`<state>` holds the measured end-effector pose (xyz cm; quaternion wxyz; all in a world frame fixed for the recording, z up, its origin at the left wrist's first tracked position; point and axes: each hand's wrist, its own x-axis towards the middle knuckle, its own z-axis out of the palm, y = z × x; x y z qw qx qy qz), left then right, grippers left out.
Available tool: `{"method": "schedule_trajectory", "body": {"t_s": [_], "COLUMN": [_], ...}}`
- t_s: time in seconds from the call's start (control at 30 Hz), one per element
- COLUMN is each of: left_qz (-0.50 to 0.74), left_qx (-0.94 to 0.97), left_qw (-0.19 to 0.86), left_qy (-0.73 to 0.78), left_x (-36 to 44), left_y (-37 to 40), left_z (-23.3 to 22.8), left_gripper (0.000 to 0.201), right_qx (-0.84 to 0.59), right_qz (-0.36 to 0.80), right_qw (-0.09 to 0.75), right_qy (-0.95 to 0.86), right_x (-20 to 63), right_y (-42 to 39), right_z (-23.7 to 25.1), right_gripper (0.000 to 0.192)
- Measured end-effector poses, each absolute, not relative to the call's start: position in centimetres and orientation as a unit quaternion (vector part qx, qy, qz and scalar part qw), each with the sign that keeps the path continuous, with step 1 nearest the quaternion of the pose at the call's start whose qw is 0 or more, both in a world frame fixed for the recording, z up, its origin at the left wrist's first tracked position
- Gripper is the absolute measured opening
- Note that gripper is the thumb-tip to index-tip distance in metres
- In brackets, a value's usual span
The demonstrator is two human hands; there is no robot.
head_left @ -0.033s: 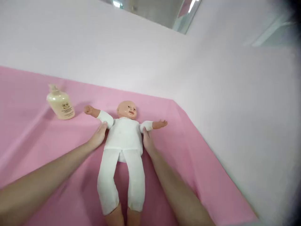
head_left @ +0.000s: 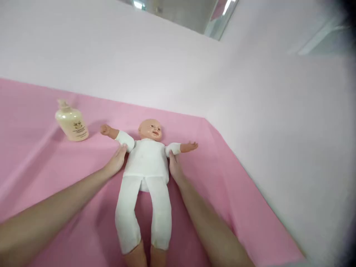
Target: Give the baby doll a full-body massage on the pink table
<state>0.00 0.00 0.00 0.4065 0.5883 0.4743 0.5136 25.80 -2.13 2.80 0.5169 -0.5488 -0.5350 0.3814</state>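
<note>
As seen from the head-mounted view, one baby doll with a moulded bald head, tan plastic limbs and a white fabric body (head_left: 146, 159) lies face up, its head towards the far edge and its legs towards the wearer. Doll count: one. Both its arms are spread; the hand on the left of the view is curled, the one on the right open-fingered. Both legs run down to the lower border, where the feet are cut off.

Two bare hands are present, one on each side of the doll. The left grip (head_left: 116, 161) has its extended fingers against the white upper arm; the right grip (head_left: 175, 168) meets the opposite upper arm, thumb uppermost. The torso lies between them. Fingers are partly hidden, so whether either is closed around the doll cannot be told.

One cream pump bottle (head_left: 69, 120) stands tilted in the view, left of the doll and clear of both hands. Its label bears a dark emblem above small lines of print, illegible.

All rest on one pink cloth-covered surface (head_left: 222, 178), bordered by white walls (head_left: 97, 55). One glass pane (head_left: 183, 16) shows above.
</note>
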Motion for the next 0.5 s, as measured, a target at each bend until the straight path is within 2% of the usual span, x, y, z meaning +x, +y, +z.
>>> {"method": "schedule_trajectory", "body": {"t_s": [0.5], "left_qz": [0.507], "left_qx": [0.575], "left_qw": [0.422], "left_qy": [0.483], "left_x": [0.6], "left_y": [-1.1], "left_z": [1.9], "left_gripper": [0.054], "right_qx": [-0.531], "right_qz": [0.383], "right_qw": [0.53], "right_qy": [-0.539], "right_x": [26.3], "right_y": [-1.6], "right_z": [1.7], "right_gripper": [0.055]}}
